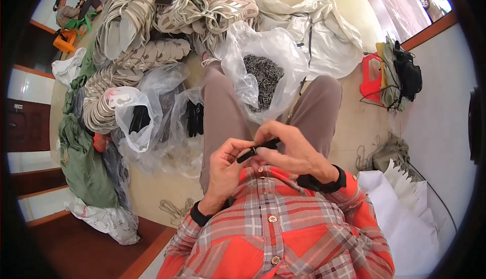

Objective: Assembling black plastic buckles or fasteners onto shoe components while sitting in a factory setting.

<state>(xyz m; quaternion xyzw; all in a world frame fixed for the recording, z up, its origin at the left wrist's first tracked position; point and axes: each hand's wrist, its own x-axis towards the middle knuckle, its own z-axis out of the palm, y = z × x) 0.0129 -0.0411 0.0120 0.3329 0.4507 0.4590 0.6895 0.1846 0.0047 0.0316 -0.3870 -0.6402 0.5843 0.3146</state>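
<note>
On the near side of the plastic bag (292, 58), the left hand (224, 166) and right hand (289, 150) pinch a black strap (246, 156), seemingly adjusting it, the next move likely calling for a steady hold.

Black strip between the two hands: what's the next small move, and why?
I'd perhaps steady the black strip with the left hand and ease the right hand slightly aside. Both hands pinch the strip close together and partly cover it, so whether any fitting sits there is hard to tell.
</note>
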